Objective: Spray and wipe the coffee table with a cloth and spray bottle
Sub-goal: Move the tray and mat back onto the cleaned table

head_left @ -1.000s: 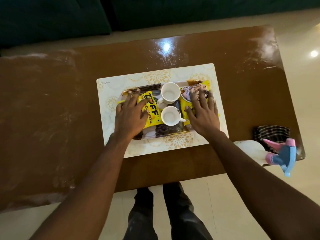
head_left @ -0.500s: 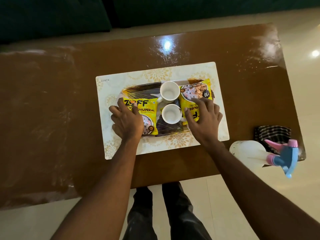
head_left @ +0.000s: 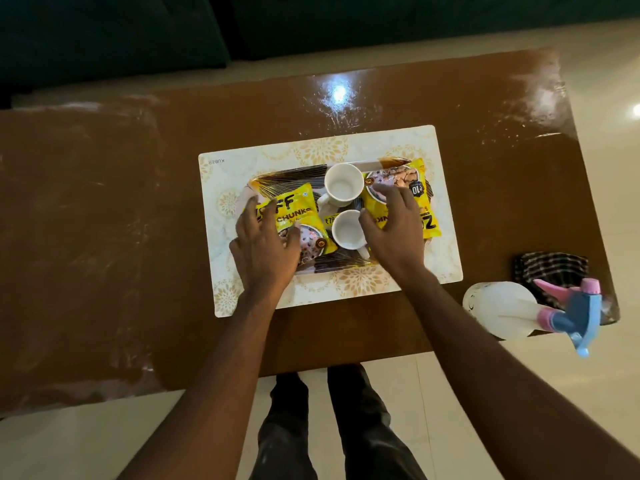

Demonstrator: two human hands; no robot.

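A person's left hand (head_left: 265, 251) rests with fingers loosely spread on the left packet (head_left: 301, 209), and the right hand (head_left: 394, 233), equally relaxed and gripping nothing, covers the right packet (head_left: 412, 183). The hands, packets and white mugs (head_left: 343, 185) largely hide the tray (head_left: 291, 174). The spray bottle (head_left: 502, 310) and cloth (head_left: 550, 271) sit at the coffee table's (head_left: 104, 237) near right corner.

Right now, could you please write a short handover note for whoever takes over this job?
Left hand: open, over the left snack packet on the tray.
Right hand: open, over the right snack packet.
Spray bottle sits at the near right corner of the coffee table, cloth beside it; neither held.
Its top shows smears.
Left: tray and mat cover the middle; whether that patch was wiped, I cannot tell.
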